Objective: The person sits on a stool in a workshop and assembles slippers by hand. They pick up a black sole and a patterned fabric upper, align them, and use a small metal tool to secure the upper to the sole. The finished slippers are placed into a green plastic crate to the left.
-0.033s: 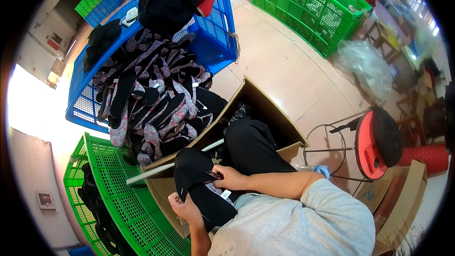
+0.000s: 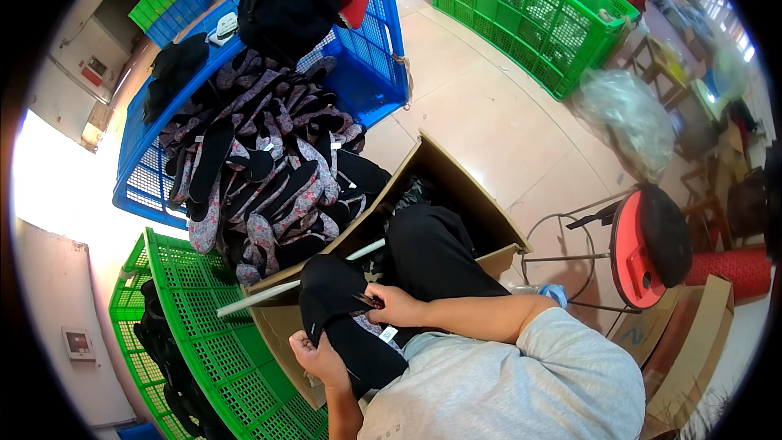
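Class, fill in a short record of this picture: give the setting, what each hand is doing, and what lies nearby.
Setting: workshop floor with crates
Left hand: grips black shoe piece on the lap
Right hand: pinches a small dark tool at the shoe piece
Ahead: blue crate heaped with patterned shoe uppers
Left side: green crate
Front: open cardboard box

The black shoe (image 2: 358, 342) lies sole-up across the person's lap, gripped at its near end by the left hand (image 2: 319, 358). The right hand (image 2: 397, 306) presses small dark scissors (image 2: 366, 301) against its upper edge.
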Tool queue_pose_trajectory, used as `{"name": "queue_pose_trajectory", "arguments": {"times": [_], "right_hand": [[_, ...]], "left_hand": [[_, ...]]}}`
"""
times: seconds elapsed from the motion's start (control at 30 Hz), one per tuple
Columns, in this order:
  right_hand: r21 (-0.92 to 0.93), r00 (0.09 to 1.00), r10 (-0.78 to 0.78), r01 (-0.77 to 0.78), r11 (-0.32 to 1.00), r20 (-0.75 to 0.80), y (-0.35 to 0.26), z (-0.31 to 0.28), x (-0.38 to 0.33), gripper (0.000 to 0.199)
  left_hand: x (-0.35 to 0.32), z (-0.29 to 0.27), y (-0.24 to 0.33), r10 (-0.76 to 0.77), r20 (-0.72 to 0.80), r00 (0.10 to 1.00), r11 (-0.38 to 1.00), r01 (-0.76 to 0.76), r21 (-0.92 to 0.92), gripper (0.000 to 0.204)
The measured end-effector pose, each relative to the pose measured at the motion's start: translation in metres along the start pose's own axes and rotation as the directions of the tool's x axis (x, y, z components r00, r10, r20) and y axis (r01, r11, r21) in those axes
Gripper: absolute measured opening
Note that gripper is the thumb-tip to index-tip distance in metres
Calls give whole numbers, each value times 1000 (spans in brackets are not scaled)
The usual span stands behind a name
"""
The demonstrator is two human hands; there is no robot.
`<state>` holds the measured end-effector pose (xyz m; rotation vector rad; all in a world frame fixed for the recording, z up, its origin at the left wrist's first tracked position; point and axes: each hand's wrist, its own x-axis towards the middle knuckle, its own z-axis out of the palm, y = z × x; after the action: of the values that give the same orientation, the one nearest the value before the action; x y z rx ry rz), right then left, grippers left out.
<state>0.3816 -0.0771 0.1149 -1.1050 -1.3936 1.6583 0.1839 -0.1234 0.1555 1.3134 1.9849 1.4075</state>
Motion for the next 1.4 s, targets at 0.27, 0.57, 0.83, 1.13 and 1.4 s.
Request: {"name": "queue_pose_trajectory", "arguments": {"times": [0.27, 0.57, 0.83, 1.13, 1.4], "right_hand": [[28, 1000, 28, -28, 999, 13, 0, 0, 1, 25], [23, 999, 30, -30, 999, 21, 0, 0, 1, 25], [18, 999, 36, -36, 999, 34, 3, -1, 2, 26], [3, 999, 26, -26, 1000, 30, -1, -2, 1, 25], [-13, 999, 27, -27, 1000, 23, -2, -2, 0, 25]], "left_hand": [[1, 0, 1, 25, 1, 1000, 999, -25, 29, 26], [1, 0, 3, -7, 17, 1000, 999, 6, 39, 26], [2, -1, 2, -20, 21, 1000, 1000, 20, 18, 25], [1, -1, 3, -14, 25, 1000, 999, 13, 47, 26], [1, 0, 2, -29, 25, 999, 999, 28, 23, 27]]}}
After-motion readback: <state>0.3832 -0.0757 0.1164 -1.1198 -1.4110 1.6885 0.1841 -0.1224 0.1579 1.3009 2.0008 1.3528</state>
